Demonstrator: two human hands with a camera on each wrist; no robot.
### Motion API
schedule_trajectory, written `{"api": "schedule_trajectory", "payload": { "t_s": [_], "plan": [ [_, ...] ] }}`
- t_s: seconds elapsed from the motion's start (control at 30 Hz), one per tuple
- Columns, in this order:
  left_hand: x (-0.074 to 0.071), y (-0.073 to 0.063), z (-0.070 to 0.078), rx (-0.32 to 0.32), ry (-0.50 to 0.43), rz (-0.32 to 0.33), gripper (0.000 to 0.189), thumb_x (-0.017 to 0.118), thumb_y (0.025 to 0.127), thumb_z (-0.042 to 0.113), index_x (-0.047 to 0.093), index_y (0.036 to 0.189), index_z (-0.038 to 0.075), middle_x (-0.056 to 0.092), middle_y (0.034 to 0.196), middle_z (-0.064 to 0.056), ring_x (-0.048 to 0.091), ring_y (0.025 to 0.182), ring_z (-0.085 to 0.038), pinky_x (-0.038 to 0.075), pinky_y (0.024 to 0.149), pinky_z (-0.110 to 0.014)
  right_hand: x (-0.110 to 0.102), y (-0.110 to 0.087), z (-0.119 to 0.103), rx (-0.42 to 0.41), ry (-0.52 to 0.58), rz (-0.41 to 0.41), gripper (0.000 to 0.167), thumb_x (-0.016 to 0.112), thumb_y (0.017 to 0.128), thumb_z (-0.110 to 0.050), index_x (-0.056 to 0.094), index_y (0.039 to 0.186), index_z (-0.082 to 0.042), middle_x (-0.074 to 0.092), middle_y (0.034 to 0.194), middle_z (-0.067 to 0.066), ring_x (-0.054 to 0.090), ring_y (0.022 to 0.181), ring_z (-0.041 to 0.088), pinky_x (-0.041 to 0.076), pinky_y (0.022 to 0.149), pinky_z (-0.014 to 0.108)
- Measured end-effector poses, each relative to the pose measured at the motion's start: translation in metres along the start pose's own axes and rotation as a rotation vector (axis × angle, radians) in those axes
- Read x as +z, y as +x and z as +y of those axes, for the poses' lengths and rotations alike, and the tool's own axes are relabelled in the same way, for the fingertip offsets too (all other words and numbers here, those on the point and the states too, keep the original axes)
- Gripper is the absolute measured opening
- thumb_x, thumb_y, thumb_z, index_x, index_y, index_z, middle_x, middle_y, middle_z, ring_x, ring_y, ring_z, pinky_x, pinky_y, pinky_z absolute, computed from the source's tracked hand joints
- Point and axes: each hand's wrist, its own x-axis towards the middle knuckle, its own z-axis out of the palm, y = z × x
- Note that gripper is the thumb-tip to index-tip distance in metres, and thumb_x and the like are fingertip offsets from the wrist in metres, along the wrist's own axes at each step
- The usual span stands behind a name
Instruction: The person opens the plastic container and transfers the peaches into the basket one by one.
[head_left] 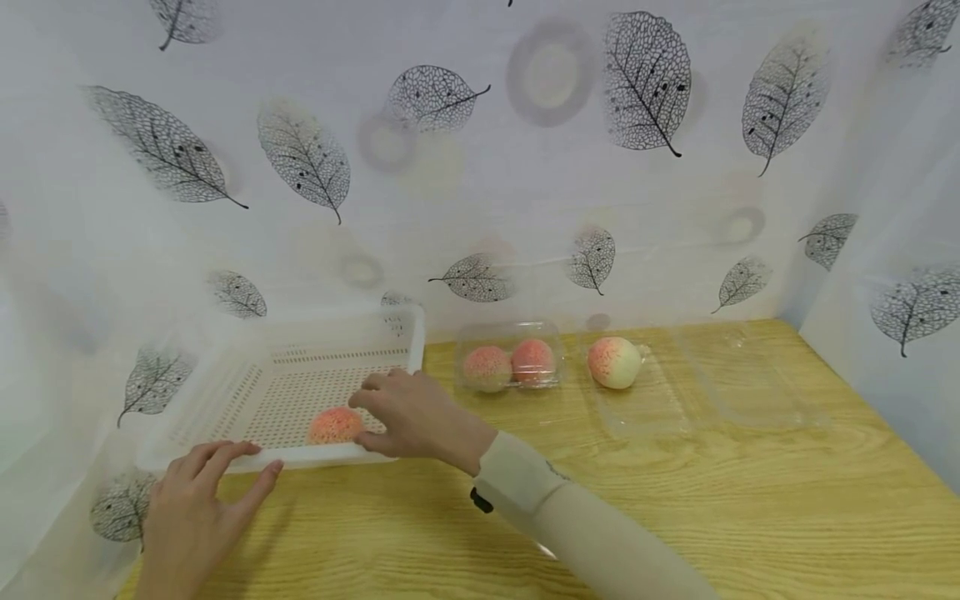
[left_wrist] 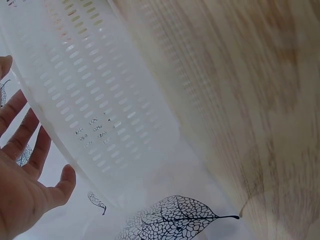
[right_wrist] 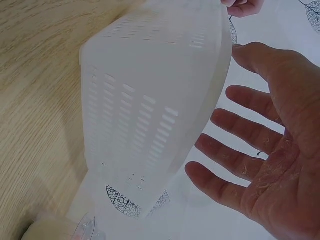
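Peach (head_left: 335, 426) is seen in the basket (head_left: 315, 456), beside its near edge; basket floor (head_left: 288, 407) is exposed beyond and leftward. Right hand (head_left: 416, 414), fingers spread, is held at the near right corner; peach contact cannot be told. Left hand (head_left: 191, 508) is held spread by the near left rim.

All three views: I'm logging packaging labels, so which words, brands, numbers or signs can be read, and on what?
None can be read.
White perforated plastic basket: small dark marks at its slots, too blurred to tell whether they are text.
Clear plastic containers: no legible lettering.
Beige cuff: a small dark squiggle, too small to read.
White sheet with black leaf prints: no readable text.
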Motion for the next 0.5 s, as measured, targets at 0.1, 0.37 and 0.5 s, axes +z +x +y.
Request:
{"api": "schedule_trajectory", "payload": {
  "t_s": [0.1,0.37,0.5],
  "plan": [
    [0.000,0.000,0.000,0.001,-0.001,-0.003,0.037,0.092,0.068,0.025,0.075,0.097,0.010,0.068,0.103,-0.017,0.061,0.091,-0.045,0.045,0.072,-0.068,-0.001,-0.003,-0.001,0.002,-0.009,0.000,0.041,0.063,0.099,-0.048,0.068,0.131,-0.024,0.069,0.131,-0.005,0.067,0.109,0.014,0.059,0.076,0.024],
    [-0.001,-0.001,0.001,-0.024,0.008,-0.014,0.036,0.091,0.070,0.029,0.075,0.097,0.011,0.068,0.104,-0.017,0.060,0.092,-0.045,0.044,0.071,-0.069,-0.002,-0.009,0.001,0.001,0.010,0.013,0.041,0.065,0.098,-0.047,0.068,0.131,-0.022,0.069,0.129,-0.005,0.067,0.109,0.014,0.059,0.077,0.023],
    [-0.002,-0.001,0.002,-0.031,0.008,-0.026,0.036,0.091,0.070,0.027,0.074,0.098,0.012,0.068,0.105,-0.016,0.060,0.093,-0.044,0.044,0.072,-0.068,-0.002,-0.012,0.003,0.007,0.014,0.009,0.042,0.066,0.098,-0.046,0.067,0.132,-0.022,0.069,0.129,-0.004,0.066,0.111,0.015,0.059,0.081,0.024]
  ]
}}
